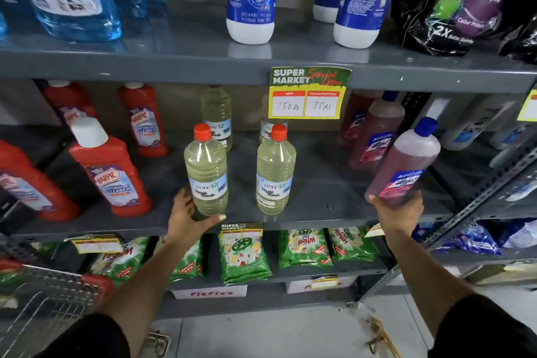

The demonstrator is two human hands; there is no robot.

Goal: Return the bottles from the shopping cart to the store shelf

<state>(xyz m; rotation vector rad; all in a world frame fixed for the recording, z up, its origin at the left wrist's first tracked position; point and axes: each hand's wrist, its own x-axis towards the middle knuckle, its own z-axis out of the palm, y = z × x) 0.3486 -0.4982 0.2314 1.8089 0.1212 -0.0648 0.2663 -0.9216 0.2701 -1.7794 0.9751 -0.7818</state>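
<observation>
Head view shows the right hand [399, 212] gripping a pink bottle [406, 167] by its base, tilted cap-up toward the shelf [319, 192] gap beside matching bottles, while the left hand [190, 216] loosely cups a standing bleach bottle [206, 174].

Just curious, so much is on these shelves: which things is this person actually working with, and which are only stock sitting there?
In use:
- pale yellow bleach bottle with red cap, left hand
- pink blue-capped cleaner bottle, right hand
- wire shopping cart

Just stock:
- red bathroom-cleaner bottles
- green detergent packets
</observation>
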